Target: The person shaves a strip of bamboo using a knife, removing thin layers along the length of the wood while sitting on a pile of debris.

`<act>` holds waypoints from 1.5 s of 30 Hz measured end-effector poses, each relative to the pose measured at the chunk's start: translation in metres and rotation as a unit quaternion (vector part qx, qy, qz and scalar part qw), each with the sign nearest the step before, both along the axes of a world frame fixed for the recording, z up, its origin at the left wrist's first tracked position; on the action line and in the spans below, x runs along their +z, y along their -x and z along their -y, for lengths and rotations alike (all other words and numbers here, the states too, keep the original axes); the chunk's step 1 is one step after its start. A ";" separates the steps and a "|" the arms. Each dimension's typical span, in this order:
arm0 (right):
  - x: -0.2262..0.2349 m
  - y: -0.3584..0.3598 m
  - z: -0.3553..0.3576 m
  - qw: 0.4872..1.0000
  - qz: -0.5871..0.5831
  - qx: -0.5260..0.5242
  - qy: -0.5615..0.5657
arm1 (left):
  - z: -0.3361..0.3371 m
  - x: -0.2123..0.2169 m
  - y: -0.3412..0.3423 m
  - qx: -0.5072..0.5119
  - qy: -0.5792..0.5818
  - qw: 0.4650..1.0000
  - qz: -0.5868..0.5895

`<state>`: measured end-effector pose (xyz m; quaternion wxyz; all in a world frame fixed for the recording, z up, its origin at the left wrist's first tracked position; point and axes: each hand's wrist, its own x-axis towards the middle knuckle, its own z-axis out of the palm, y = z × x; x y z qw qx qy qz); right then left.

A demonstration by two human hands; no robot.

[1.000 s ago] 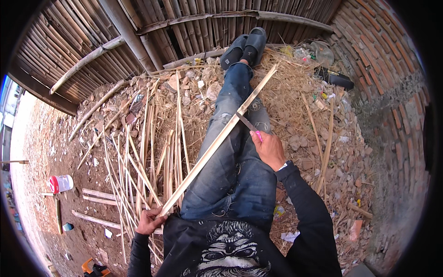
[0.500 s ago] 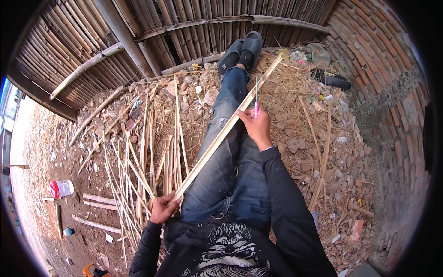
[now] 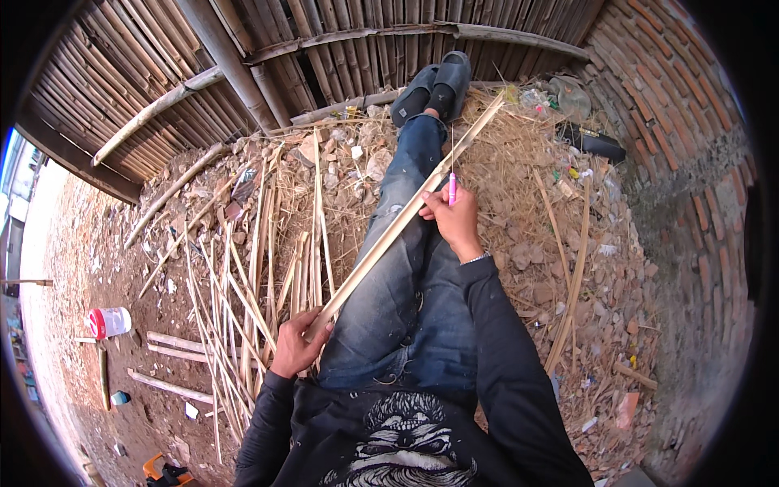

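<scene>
Long bamboo strip (image 3: 398,231) laid slantwise across outstretched legs (image 3: 406,300), far end near the shoes (image 3: 434,85). Left hand (image 3: 296,345) closed round its near end; right hand (image 3: 454,223) clenched on a pink-handled knife (image 3: 452,188), blade at the strip's edge. Slip risk judged real: blade directly above the thigh, no guard. Splinters likely from bare grip. Loose strips (image 3: 243,300) underfoot on the ground

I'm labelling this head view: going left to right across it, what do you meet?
Red-and-white container → loose bamboo strips → left hand gripping long bamboo strip → right hand with pink-handled knife → brick wall.
</scene>
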<state>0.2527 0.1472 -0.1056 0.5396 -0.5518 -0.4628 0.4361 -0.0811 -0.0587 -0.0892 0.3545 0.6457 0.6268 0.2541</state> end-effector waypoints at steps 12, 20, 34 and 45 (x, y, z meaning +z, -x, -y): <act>0.017 0.045 0.118 0.858 0.473 0.198 -0.020 | -0.030 -0.002 -0.046 0.018 -0.044 0.998 -0.046; 0.011 0.019 0.109 0.852 0.468 0.225 -0.068 | -0.003 -0.010 -0.043 0.042 -0.086 0.994 -0.060; -0.005 0.014 0.081 0.833 0.512 0.149 -0.148 | -0.006 0.007 -0.044 0.041 -0.070 0.995 -0.059; 0.014 0.008 0.072 0.850 0.504 0.121 -0.091 | 0.006 0.006 -0.052 0.044 -0.142 0.983 -0.112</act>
